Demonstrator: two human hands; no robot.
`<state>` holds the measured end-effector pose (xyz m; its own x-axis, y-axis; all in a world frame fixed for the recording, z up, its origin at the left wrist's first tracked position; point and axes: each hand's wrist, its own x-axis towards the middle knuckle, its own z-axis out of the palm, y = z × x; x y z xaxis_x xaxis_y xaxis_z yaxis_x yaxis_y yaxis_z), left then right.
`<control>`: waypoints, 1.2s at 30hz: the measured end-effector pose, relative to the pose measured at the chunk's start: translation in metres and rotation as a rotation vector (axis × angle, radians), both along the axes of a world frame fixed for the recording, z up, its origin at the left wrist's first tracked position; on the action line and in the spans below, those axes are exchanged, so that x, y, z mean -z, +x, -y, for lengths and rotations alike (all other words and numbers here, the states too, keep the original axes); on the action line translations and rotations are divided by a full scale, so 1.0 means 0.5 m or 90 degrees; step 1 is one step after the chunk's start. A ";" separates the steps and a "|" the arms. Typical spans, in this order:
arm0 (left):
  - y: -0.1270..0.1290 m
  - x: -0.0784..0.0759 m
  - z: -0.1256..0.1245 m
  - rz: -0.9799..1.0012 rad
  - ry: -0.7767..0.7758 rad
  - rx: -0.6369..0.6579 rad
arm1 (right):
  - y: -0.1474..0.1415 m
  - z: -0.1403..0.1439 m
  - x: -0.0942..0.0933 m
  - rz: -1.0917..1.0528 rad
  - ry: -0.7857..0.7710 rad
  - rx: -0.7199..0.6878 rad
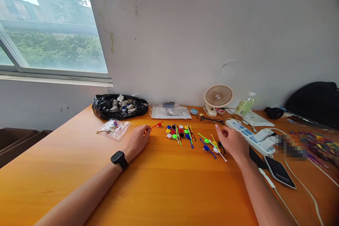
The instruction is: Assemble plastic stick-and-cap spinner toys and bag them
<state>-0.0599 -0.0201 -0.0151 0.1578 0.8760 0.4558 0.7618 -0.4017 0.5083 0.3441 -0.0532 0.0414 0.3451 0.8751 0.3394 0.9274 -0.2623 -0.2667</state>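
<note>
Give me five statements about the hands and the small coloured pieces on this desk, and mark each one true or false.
1. The left hand pinches a red stick piece. True.
2. A smartwatch sits on the right wrist. False: it is on the left wrist.
3. The right hand rests beside scattered coloured stick pieces. True.
4. The small fan stands by the window. False: it stands against the wall, behind the glasses.
5. The black bag lies right of the fan. False: it lies to its left, near the window.
</note>
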 end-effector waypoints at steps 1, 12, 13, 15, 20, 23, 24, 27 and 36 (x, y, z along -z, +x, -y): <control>0.000 0.000 0.000 -0.001 0.002 -0.001 | 0.001 0.000 0.001 0.000 0.001 -0.003; 0.003 0.000 0.004 -0.049 0.036 -0.054 | -0.002 -0.001 0.001 -0.008 -0.018 -0.014; 0.002 -0.001 0.004 -0.052 0.035 -0.057 | -0.003 -0.001 0.001 -0.008 -0.020 -0.014; 0.001 -0.003 0.003 -0.059 0.033 -0.057 | -0.003 -0.001 0.001 -0.008 -0.018 -0.019; 0.000 -0.011 0.007 -0.079 0.025 -0.050 | -0.002 -0.001 0.003 -0.018 -0.015 -0.025; 0.000 -0.013 0.008 -0.093 0.021 -0.043 | -0.004 0.001 0.000 -0.018 -0.028 -0.021; 0.000 -0.013 0.008 -0.097 0.020 -0.041 | -0.005 0.001 -0.001 -0.017 -0.031 -0.019; 0.000 -0.014 0.007 -0.108 0.019 -0.038 | -0.008 0.002 -0.003 -0.019 -0.031 -0.017; -0.002 -0.022 0.013 -0.133 0.060 -0.045 | -0.009 -0.001 0.001 -0.013 -0.023 -0.042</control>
<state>-0.0608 -0.0266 -0.0042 0.1966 0.8438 0.4994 0.8746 -0.3812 0.2997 0.3395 -0.0528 0.0407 0.2922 0.9081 0.3001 0.9375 -0.2100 -0.2773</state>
